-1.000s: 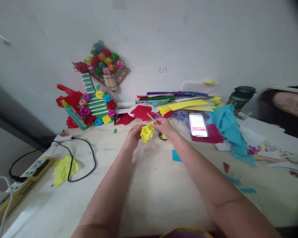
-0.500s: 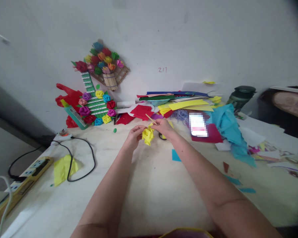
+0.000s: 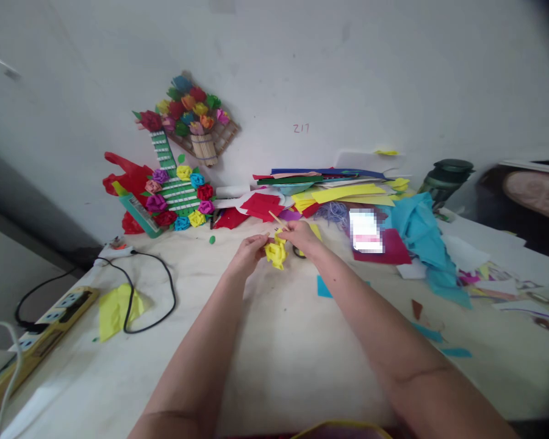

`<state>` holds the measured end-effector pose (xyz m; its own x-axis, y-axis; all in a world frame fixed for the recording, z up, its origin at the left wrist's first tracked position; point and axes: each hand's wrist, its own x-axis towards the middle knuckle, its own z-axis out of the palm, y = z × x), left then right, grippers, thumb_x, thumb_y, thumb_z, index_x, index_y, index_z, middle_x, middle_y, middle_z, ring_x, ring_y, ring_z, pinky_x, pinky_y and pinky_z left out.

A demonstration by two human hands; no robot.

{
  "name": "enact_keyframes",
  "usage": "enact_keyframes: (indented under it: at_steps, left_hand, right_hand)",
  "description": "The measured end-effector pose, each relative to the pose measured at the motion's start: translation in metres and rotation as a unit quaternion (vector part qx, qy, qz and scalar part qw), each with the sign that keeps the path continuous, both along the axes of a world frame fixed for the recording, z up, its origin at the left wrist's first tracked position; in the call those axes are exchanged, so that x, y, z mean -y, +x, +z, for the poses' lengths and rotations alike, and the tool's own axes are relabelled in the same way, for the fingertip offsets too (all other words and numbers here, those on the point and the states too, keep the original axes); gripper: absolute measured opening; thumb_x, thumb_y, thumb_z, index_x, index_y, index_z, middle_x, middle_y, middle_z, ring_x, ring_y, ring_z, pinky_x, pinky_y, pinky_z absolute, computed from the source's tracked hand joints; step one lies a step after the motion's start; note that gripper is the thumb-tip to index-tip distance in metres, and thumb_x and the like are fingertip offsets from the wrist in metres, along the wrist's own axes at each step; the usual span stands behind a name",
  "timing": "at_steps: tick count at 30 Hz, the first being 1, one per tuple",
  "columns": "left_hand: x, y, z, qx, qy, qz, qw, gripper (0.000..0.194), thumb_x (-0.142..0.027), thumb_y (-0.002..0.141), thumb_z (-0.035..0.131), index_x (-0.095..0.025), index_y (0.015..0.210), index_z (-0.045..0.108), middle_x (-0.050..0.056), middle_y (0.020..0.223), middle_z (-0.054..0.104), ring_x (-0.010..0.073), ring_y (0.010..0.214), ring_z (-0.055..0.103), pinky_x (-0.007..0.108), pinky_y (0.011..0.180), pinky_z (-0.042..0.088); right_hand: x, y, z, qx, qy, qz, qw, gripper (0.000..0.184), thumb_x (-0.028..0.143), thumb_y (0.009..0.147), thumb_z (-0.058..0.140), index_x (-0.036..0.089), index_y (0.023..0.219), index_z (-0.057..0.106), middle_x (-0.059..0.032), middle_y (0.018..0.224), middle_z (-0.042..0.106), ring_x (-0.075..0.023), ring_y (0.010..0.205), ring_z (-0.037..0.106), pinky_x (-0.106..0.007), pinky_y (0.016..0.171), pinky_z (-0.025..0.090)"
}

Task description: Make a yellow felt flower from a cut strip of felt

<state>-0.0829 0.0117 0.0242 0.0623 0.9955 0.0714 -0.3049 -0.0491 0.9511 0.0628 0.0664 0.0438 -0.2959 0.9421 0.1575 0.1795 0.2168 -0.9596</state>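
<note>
Crumpled, folded yellow paper [image 3: 276, 255], shaped somewhat like a flower, hangs between my hands above the table. My left hand [image 3: 251, 252] is closed, pinching its left side. My right hand [image 3: 302, 236] is closed around a thin wooden stick [image 3: 274, 217] that pokes out up and to the left; its fingertips also touch the top of the yellow paper. Just behind the right hand, the dark handle of what looks like scissors [image 3: 297, 251] shows in part, beside a yellow paper piece [image 3: 317, 230]. The fingertips are small and partly hidden.
Behind my hands lies a stack of coloured paper [image 3: 338, 186]. A phone [image 3: 366, 231], blue crepe paper [image 3: 421, 231] and a dark bottle [image 3: 447, 178] are to the right. To the left are a glue bottle [image 3: 139, 212], a flower-covered guitar shape [image 3: 176, 189], a cable [image 3: 174, 286] and a power strip [image 3: 64, 317].
The yellow paper has turned slightly and shifted a little to the right between my fingers. My left hand has moved slightly right; my right hand keeps the stick in nearly the same place.
</note>
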Motion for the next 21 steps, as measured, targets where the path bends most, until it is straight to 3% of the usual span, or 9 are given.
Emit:
enact_keyframes:
  at_steps: [12, 21]
  left_hand:
    - [0.0003, 0.0011, 0.0018, 0.011, -0.044, 0.043, 0.998, 0.022, -0.032, 0.058, 0.065, -0.010, 0.062, 0.062, 0.006, 0.061, 0.060, 0.0120, 0.054, 0.053, 0.025, 0.054, 0.041]
    - [-0.0015, -0.0027, -0.0037, 0.022, -0.069, 0.036, 0.997, 0.016, -0.023, 0.054, 0.068, -0.010, 0.054, 0.058, 0.004, 0.054, 0.058, 0.0110, 0.051, 0.052, 0.024, 0.053, 0.040]
  right_hand:
    - [-0.0008, -0.0022, -0.0033, 0.023, 0.019, 0.004, 1.000, 0.016, 0.028, 0.053, 0.058, 0.015, 0.058, 0.050, 0.0053, 0.052, 0.046, -0.0074, 0.050, 0.041, -0.021, 0.051, 0.035]
    - [0.0008, -0.0040, -0.0046, 0.030, 0.022, 0.011, 0.999, 0.016, 0.028, 0.055, 0.057, 0.015, 0.058, 0.048, 0.0046, 0.055, 0.047, -0.0084, 0.054, 0.043, -0.021, 0.052, 0.036]
